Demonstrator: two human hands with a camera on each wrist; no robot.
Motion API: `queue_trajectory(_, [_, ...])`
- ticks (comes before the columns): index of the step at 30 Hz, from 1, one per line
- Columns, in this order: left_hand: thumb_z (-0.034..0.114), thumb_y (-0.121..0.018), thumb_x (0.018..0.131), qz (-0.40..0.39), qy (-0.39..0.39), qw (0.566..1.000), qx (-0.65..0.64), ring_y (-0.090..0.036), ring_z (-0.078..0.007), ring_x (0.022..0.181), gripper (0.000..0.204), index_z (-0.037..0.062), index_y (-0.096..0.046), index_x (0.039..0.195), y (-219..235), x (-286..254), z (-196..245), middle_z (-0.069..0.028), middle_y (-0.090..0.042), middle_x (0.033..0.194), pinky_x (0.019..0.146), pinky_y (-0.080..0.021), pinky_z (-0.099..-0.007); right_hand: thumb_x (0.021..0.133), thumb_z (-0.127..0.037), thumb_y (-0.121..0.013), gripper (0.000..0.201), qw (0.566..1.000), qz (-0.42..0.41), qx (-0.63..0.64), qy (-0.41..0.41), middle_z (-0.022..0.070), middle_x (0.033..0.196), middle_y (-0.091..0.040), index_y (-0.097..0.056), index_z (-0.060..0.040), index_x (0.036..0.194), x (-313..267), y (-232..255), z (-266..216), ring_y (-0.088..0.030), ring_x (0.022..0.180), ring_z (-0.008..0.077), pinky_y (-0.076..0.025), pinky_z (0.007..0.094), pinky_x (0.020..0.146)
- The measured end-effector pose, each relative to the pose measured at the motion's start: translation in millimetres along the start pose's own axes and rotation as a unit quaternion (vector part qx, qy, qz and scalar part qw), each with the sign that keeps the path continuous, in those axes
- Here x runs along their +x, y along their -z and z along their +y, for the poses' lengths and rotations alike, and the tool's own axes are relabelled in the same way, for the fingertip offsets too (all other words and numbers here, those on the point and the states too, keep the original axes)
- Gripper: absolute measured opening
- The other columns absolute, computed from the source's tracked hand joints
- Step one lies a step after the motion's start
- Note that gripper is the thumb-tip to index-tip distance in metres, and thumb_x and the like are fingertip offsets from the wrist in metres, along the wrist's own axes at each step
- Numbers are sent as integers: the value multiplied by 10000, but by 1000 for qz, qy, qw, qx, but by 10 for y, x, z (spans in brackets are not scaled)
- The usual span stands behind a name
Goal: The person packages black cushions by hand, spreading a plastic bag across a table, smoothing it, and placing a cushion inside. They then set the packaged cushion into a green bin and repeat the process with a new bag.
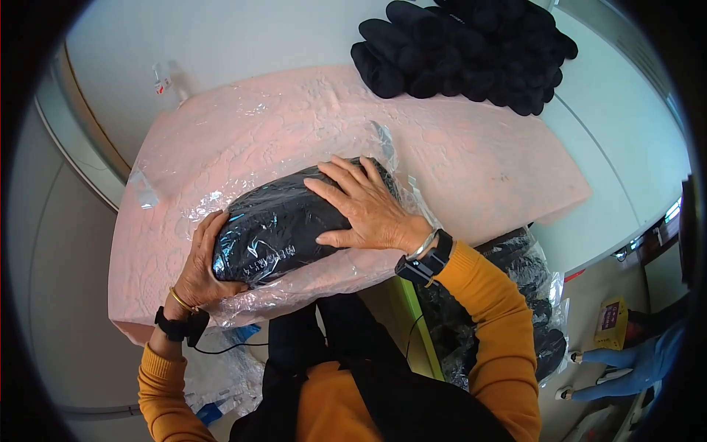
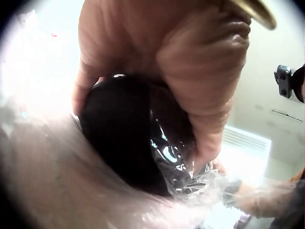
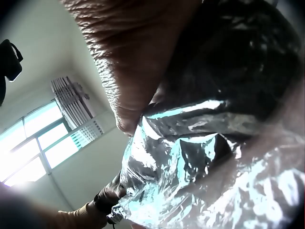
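A long black bundle in a clear plastic bag with white printed lettering lies on a pink cloth. My left hand grips its left end, fingers at the far side and thumb at the near side. In the left wrist view, the thumb and fingers of my left hand span the rounded black end. My right hand rests on top of the bundle's right part, its fingers spread. Shiny plastic shows below my right hand in the right wrist view.
The pink cloth covers much of the white table. A pile of rounded black pieces sits at the back right. Below the table's right side are more plastic-wrapped black bundles. Another person's legs show at the lower right.
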State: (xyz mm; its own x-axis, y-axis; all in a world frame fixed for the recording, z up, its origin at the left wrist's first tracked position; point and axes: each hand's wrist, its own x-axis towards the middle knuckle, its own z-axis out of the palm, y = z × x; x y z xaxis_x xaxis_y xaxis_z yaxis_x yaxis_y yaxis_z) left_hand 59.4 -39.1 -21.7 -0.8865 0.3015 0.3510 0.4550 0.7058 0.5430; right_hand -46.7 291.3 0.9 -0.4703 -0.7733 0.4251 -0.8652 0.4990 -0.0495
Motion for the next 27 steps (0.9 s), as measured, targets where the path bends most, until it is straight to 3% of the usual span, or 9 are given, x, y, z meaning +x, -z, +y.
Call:
queue_trajectory(9, [242,-887,386,-10,0,1000,-21,-332,-370,1349,1209,86,-323,1444,8,65,-68,-183,-344,1433,1141,-275,-432,796,-628,-607,857,1000,-6,8,-26,190,1496,-283,-356,-131,1448,-320,119,53,-194,1418,372,-133,596,1120])
queue_trajectory(12, [282,-914,391,-6,-1,1000,-4,-314,-362,1366,1237,87,-312,1453,10,45,-47,-178,-320,1453,1142,-271,-430,792,-600,-628,845,999,2,-31,-16,191,1481,-295,-362,-127,1441,-345,87,34,-230,1403,378,-140,591,1124])
queue_trajectory(17, [389,-935,446,36,-14,995,-97,-269,-345,1398,1238,87,-303,1467,118,62,43,-179,-246,1494,1145,-256,-430,802,-576,-632,809,999,-30,-11,-45,188,1443,-338,-378,-133,1429,-213,292,25,-292,1365,383,-160,593,1115])
queue_trajectory(19, [435,-927,479,75,-7,988,-135,-248,-345,1408,1221,85,-305,1469,138,103,123,-185,-214,1508,1147,-249,-431,813,-584,-615,788,999,22,-8,-41,184,1414,-368,-389,-135,1420,-102,322,81,-328,1334,382,-171,592,1106])
queue_trajectory(21, [413,-921,503,64,-14,990,-127,-248,-348,1406,1183,84,-315,1464,99,126,91,-188,-215,1506,1147,-248,-430,818,-589,-607,779,998,50,-6,-36,182,1399,-383,-395,-137,1416,-22,295,99,-346,1319,381,-177,592,1102])
queue_trajectory(27, [337,-890,576,37,-17,991,-125,-238,-340,1415,1059,81,-349,1450,-121,233,17,-177,-215,1518,1153,-226,-416,834,-642,-540,780,998,-6,-15,-57,174,1386,-405,-399,-143,1417,163,-4,122,-361,1307,364,-212,567,1075])
